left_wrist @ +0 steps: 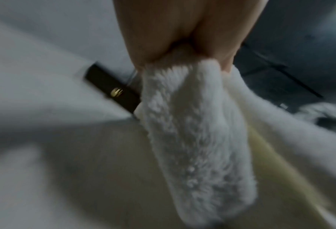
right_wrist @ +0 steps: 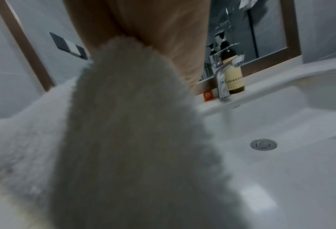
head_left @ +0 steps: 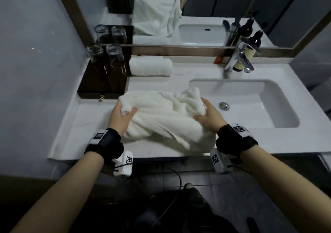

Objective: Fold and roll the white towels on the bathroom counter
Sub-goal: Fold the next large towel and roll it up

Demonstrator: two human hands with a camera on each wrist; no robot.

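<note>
Countertop [head_left: 75, 136] in white stone is carrying the work, with the basin [head_left: 268, 107] sunk into its right half. Crumpled white towel [head_left: 166, 120] is lying bunched between the two hands, near the counter's front edge, its long axis running left to right and its right end reaching the basin's rim. A finished rolled towel [head_left: 150, 66] is sitting at the back beside the upturned glasses [head_left: 105, 57]. The left hand [head_left: 121, 115] is pinching a far corner between thumb and curled fingers. The right hand [head_left: 209, 115] is clutching the opposite bunch, probably a corner, though blur obscures it.
</note>
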